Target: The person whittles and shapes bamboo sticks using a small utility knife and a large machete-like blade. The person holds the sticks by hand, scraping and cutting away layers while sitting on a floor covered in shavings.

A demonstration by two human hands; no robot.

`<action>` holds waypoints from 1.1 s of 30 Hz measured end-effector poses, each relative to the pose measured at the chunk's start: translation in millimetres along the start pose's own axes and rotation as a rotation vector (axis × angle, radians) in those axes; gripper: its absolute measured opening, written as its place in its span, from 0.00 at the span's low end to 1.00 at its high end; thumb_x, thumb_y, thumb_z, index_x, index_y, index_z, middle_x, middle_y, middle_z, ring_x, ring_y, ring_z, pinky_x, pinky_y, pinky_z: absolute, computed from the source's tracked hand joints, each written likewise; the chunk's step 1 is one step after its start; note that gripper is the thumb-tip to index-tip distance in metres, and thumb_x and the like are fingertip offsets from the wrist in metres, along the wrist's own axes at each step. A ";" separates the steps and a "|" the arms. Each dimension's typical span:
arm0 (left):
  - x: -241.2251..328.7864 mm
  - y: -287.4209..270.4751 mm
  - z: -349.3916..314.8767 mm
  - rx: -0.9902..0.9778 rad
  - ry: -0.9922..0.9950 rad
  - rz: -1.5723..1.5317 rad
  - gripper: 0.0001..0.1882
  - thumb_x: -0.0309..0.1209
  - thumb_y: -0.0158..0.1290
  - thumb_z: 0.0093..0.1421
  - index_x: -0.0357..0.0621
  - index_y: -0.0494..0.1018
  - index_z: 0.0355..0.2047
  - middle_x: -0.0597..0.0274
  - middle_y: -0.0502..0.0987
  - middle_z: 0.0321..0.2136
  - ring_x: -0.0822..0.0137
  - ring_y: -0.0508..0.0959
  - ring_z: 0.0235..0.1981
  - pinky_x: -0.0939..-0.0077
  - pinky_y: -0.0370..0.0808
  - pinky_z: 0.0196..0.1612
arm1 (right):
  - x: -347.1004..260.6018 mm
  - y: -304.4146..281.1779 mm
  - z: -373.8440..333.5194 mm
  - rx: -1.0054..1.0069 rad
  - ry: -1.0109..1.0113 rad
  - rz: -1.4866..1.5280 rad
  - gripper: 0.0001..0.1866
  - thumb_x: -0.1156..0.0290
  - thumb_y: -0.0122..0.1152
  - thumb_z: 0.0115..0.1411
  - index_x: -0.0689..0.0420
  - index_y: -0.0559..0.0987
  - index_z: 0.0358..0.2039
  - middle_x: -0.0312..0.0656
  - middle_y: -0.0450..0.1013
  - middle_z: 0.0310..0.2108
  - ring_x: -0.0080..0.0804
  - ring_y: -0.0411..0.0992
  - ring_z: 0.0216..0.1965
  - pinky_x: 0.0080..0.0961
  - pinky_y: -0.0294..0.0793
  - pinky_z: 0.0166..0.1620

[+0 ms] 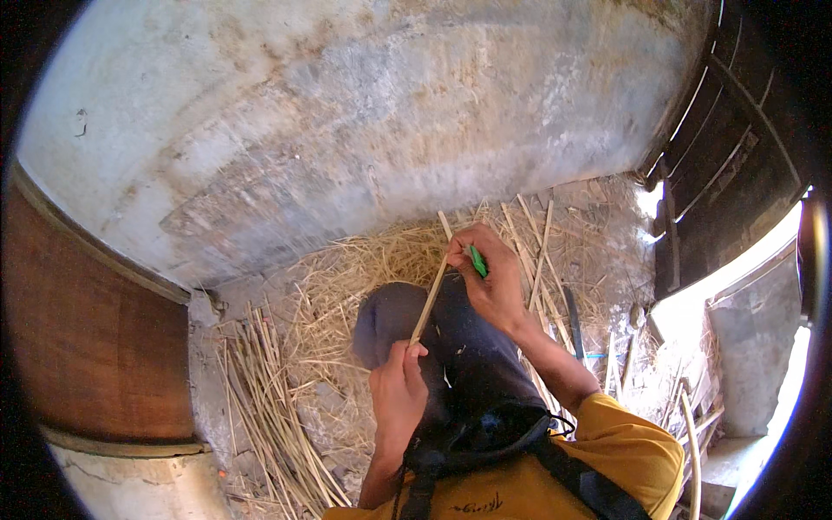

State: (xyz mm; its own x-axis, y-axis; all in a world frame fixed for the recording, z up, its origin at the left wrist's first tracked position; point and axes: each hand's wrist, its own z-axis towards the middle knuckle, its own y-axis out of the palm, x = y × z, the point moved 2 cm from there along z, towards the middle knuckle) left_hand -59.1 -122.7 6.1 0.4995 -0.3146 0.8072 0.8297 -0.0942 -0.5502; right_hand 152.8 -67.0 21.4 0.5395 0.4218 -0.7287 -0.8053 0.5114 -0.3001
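Observation:
Across my lap slants a thin pale bamboo strip (431,301). My left hand (400,390) pinches its lower end between thumb and fingers. Farther up, my right hand (490,276) is closed around the strip's upper part. A small green object (477,261) shows in the right palm, perhaps a handle; the fingers hide the rest of it. Beneath both hands are my dark trousers (464,347), with the knees bent.
Loose shavings (329,303) cover the floor ahead. A bundle of long thin strips (277,407) lies at left, and more strips (542,251) lie beyond my right arm. A stained wall (390,130) rises in front; a brown wooden panel (95,321) stands at left.

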 end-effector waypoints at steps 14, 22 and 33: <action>-59.8 -3.9 25.8 0.405 0.104 0.293 0.08 0.24 0.45 0.70 0.42 0.74 0.37 0.53 0.79 0.28 0.49 0.80 0.27 0.58 0.75 0.33 | -6.3 -4.7 -10.2 -0.031 0.082 0.002 0.08 0.79 0.65 0.58 0.62 0.78 0.39 0.49 0.77 0.37 0.48 0.78 0.40 0.37 0.75 0.46; 2.4 -16.9 -5.7 -0.252 -0.261 -0.586 0.16 0.37 0.43 0.76 0.40 0.74 0.36 0.74 0.65 0.17 0.83 0.63 0.17 0.84 0.59 0.21 | 8.8 -32.6 14.3 -0.154 0.284 0.342 0.23 0.54 0.63 0.67 0.59 0.72 0.51 0.36 0.72 0.37 0.18 0.70 0.34 0.13 0.68 0.32; 3.8 -23.0 -5.2 -0.253 -0.088 -0.459 0.13 0.33 0.46 0.74 0.37 0.76 0.37 0.70 0.67 0.16 0.80 0.65 0.18 0.81 0.60 0.22 | -43.2 -41.1 2.8 -0.350 0.402 0.771 0.29 0.44 0.58 0.66 0.60 0.70 0.48 0.35 0.66 0.30 0.13 0.56 0.20 0.14 0.52 0.22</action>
State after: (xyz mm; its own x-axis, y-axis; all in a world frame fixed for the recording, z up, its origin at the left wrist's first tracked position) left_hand -77.6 -126.7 20.7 0.1271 -0.1081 0.9860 0.8874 -0.4317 -0.1617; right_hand 163.2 -104.1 67.0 -0.2470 0.2266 -0.9422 -0.9687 -0.0832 0.2339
